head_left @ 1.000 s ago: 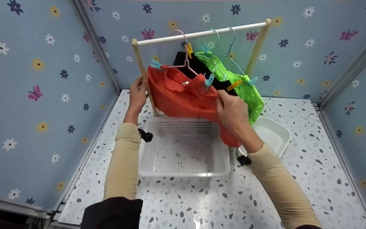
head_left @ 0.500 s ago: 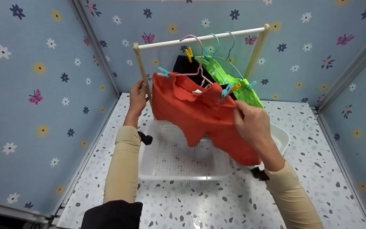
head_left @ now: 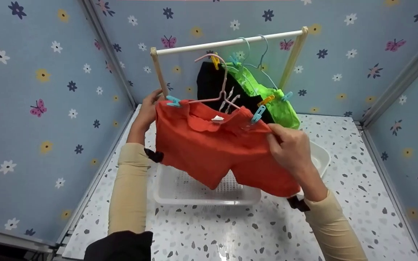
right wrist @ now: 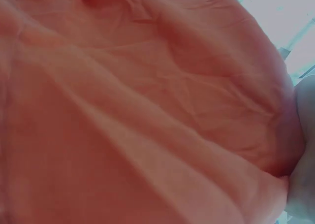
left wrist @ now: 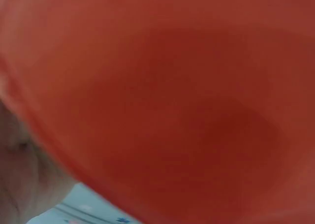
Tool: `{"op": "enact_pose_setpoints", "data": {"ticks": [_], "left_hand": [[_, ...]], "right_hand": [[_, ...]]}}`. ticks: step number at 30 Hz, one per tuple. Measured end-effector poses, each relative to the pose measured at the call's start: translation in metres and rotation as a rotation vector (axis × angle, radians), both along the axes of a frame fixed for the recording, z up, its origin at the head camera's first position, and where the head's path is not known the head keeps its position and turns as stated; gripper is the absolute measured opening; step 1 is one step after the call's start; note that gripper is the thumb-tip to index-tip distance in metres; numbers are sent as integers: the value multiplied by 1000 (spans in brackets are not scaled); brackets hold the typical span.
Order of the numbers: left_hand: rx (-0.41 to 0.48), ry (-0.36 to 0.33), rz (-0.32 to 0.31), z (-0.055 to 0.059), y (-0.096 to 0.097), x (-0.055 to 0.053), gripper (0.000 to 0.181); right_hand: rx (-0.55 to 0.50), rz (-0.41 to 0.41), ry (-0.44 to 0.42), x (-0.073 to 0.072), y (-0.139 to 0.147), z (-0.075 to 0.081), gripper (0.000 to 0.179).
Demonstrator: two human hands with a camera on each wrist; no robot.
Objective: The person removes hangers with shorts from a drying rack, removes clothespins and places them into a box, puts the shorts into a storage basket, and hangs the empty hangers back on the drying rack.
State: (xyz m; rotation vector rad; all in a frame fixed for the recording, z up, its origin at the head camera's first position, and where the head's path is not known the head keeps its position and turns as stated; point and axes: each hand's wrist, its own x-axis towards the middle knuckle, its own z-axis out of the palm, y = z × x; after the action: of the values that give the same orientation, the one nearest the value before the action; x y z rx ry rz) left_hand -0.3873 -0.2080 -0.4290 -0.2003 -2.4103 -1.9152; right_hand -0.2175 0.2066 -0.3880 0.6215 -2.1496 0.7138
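Orange-red shorts [head_left: 209, 145] hang from a pink hanger [head_left: 209, 99], clipped by blue clothespins [head_left: 258, 114] at each side of the waist. The hanger's hook stands apart from the white rail, in front of it. My right hand [head_left: 291, 148] pinches the shorts' right waist corner. My left hand [head_left: 146, 114] is at the rack's left post [head_left: 160, 72], partly covered by the shorts' left edge; its hidden fingertips leave its grip unclear. Orange cloth [left wrist: 187, 96] fills the left wrist view and largely hides that hand. Creased cloth [right wrist: 147, 101] covers most of the right wrist view.
Black clothing [head_left: 209, 81] and a green garment [head_left: 283, 108] hang from the white rail [head_left: 201, 46] behind, with yellow and blue clothespins. A white perforated basket [head_left: 209, 201] sits below the shorts. A small white tray [head_left: 321, 156] is at right, on the speckled table [head_left: 361, 188].
The pink hanger's hook has come off the rail and dropped lower. My right hand has drawn the shorts rightward and toward me. My left hand has shifted slightly left.
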Motion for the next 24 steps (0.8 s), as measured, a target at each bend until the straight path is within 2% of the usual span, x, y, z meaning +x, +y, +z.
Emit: {"op": "enact_pose_setpoints", "data": {"ticks": [2,4,7,10,13,15,18,24], "left_hand": [[10,0,-6,10,-8,13,49],[41,47,-24,18,-15,31,46],[74,137,-85,28,-22,59,45],[70,207,-135,32,-26,84,42],[42,236,-167,30,-25,105,37],[16,227,-178,28,-23,115,36],[-25,209,-176,22,-19,126,37],[-164,198,-110,24,-3,143,33]], "right_hand": [[-20,30,21,-4,0,-6,14],[-43,56,37,-7,-1,-12,13],[-66,90,43,-11,-2,-21,13],[-68,116,43,-14,-3,-29,13],[-59,130,56,-15,-3,-36,14],[-66,145,65,-17,-2,-43,14],[-80,161,70,-19,-1,-52,13],[-119,186,71,-24,-3,-74,9]]}}
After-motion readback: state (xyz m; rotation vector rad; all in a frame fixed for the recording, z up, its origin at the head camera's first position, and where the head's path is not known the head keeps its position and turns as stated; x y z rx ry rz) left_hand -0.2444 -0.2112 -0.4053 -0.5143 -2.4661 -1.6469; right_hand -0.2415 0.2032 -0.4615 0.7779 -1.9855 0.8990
